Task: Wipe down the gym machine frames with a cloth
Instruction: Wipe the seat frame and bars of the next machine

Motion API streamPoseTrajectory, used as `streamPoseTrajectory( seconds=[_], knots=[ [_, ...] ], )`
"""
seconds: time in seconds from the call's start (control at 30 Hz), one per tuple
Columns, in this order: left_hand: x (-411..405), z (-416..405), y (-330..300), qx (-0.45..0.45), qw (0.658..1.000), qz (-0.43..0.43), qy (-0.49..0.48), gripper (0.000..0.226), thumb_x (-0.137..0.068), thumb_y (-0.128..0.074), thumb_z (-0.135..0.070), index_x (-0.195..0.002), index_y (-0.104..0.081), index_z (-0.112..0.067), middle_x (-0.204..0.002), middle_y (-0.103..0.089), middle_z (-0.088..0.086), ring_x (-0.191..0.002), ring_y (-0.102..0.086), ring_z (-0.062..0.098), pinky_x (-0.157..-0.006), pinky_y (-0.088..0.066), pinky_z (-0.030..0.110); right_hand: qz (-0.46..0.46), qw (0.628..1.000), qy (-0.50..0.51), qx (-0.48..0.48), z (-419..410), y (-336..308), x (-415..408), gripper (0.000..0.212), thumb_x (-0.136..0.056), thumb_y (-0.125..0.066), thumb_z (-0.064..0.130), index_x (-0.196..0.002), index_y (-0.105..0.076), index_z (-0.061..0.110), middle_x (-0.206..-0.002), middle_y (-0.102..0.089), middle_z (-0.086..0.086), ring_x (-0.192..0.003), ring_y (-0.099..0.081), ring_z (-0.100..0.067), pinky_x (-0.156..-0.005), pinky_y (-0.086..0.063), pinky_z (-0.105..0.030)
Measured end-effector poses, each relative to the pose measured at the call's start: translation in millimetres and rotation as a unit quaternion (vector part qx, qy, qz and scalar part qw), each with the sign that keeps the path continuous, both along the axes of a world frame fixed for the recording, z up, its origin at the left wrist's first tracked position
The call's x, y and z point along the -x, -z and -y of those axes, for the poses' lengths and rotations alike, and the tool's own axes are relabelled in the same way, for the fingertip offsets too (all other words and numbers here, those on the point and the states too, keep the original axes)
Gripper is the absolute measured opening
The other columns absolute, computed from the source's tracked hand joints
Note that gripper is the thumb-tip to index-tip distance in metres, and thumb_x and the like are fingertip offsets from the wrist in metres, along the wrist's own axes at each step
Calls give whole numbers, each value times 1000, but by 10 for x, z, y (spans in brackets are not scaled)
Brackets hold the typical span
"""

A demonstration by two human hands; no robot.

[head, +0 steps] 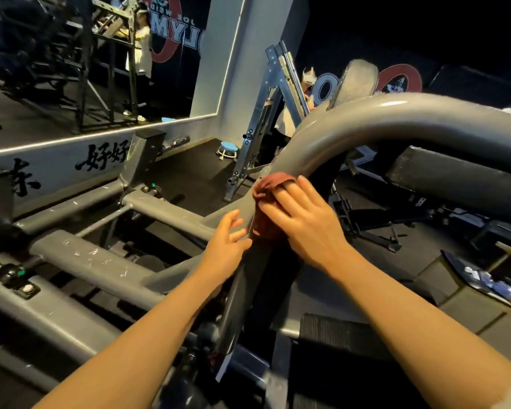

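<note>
Cloth (270, 187) pressed on curved frame tube (351, 122) by right hand (301, 219).

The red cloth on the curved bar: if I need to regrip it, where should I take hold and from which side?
Probably the bunched upper end of the red cloth, which stands free above the right hand on the curved grey tube. Come from above: the lower part is pressed flat under the fingers, and the left hand crowds the left side.

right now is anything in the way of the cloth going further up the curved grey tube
Nothing visible does. The right hand presses the reddish cloth against the curved grey tube, and the tube's surface above it shows bare. The left hand rests lower, beside the cloth.
</note>
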State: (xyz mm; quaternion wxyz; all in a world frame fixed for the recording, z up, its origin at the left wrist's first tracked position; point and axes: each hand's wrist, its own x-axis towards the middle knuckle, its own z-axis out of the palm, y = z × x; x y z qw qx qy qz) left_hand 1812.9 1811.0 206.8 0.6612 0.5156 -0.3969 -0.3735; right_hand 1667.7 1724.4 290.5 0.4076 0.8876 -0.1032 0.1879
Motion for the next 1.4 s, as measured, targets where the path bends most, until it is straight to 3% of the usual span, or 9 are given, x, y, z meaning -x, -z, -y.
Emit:
streamPoseTrajectory(
  seconds=[0.1, 0.2, 0.33, 0.4, 0.53, 0.73, 0.93, 1.17, 1.4],
  knots=[
    [-128, -151, 110, -35, 995, 82, -37, 58, -91, -53, 8, -143, -38, -13, -142, -44, 5, -131, -45, 17, -76, -46, 6, 107, 993, 24, -36, 10, -165, -81, 43, -89, -49, 9, -130, -59, 9, -142, -49, -20, -137, -37, -40, -118, -22, -52],
    [-288, -399, 258, -78, 977, 181, -85, 55, -87, -59, 6, -138, -45, -11, -137, -49, 4, -125, -49, 16, -97, -41, 20, 60, 995, -2, -80, -37, 249, -112, 37, -89, -48, 5, -123, -62, 5, -137, -54, -20, -135, -42, -38, -117, -26, -50],
    [-424, -770, 403, -138, 939, 291, -120, 46, -85, -67, -3, -129, -55, -10, -130, -54, 7, -121, -52, 19, -95, -36, 20, 38, 970, 2, -242, -310, 971, -112, 47, -65, -72, 0, -112, -68, 7, -123, -63, -15, -120, -55, -36, -106, -43, -49],
    [-405, -904, 452, -157, 927, 321, -110, 45, -84, -72, -13, -127, -57, -10, -127, -55, 6, -118, -53, 19, -88, -36, 18, 123, 907, 1, -403, -540, 1248, -269, 60, -65, -68, -1, -124, -63, 11, -127, -59, -13, -119, -53, -35, -99, -48, -48],
    [-251, -997, 566, -186, 916, 338, -111, 40, -86, -70, -24, -123, -58, -11, -119, -58, 5, -111, -54, 20, -81, -34, 19, 168, 746, -33, -644, -827, 1496, -610, 57, -80, -48, 7, -136, -56, 17, -144, -49, -7, -134, -39, -19, -112, -32, -30],
    [-227, -1031, 644, -232, 892, 361, -145, 66, -87, -68, -39, -140, -42, -11, -134, -51, 8, -120, -51, 22, -98, -45, 37, 212, 728, 41, -651, -288, 1427, -829, 44, -85, -54, 6, -126, -65, 18, -136, -57, -5, -126, -51, -27, -108, -40, -44],
    [-235, -1038, 658, -176, 906, 356, -148, 48, -86, -69, -32, -128, -51, -17, -119, -60, 0, -100, -57, 10, -85, -47, 24, 171, 719, -60, -671, -829, 1507, -565, 51, -76, -53, 11, -125, -65, 17, -136, -58, -2, -129, -49, -19, -109, -38, -31],
    [-209, -1038, 650, -198, 887, 389, -149, 56, -89, -66, -36, -136, -44, -16, -132, -54, 3, -115, -53, 16, -92, -44, 27, 261, 715, 13, -649, -322, 1504, -819, 39, -86, -57, 5, -122, -65, 16, -131, -58, -5, -121, -52, -24, -104, -44, -43],
    [-209, -1015, 646, -185, 892, 387, -142, 58, -88, -66, -36, -136, -41, -16, -130, -56, 0, -105, -51, 5, -88, -39, 20, 257, 686, -86, -675, -900, 1690, -561, 56, -78, -48, 7, -133, -58, 15, -142, -50, 1, -133, -45, -16, -107, -43, -30]
  ],
)
